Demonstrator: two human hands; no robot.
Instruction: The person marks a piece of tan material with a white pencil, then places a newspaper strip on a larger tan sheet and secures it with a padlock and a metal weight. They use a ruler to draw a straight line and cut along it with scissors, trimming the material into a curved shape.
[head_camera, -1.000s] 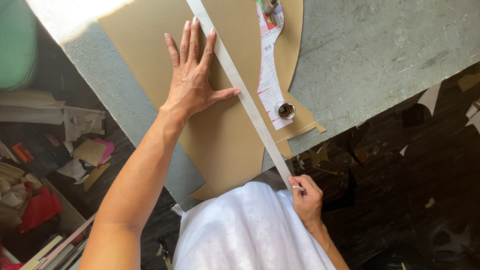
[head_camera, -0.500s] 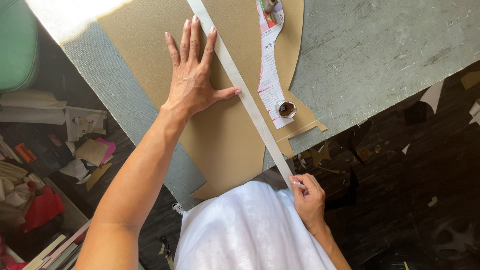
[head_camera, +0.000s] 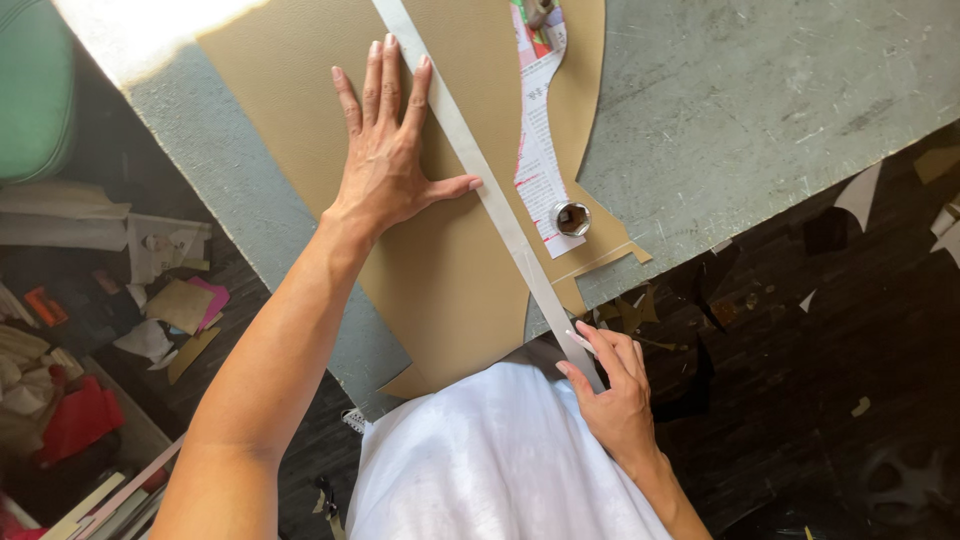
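Note:
A tan sheet (head_camera: 300, 130) of leather-like material lies on the grey worktable (head_camera: 760, 110). A long metal ruler (head_camera: 470, 165) runs diagonally across it. My left hand (head_camera: 390, 155) presses flat on the sheet, fingers spread, thumb against the ruler's edge. Near the table's front edge, my right hand (head_camera: 615, 385) pinches the ruler's near end, with what looks like a small blade in the fingers. A printed paper pattern (head_camera: 537, 140) lies right of the ruler, weighted by a small metal cylinder (head_camera: 571, 217).
Another metal weight (head_camera: 540, 10) sits at the pattern's far end. Offcuts (head_camera: 860, 195) litter the dark floor on the right. Left of the table are scraps, papers and a red item (head_camera: 75, 420). A green object (head_camera: 35, 90) stands at the upper left.

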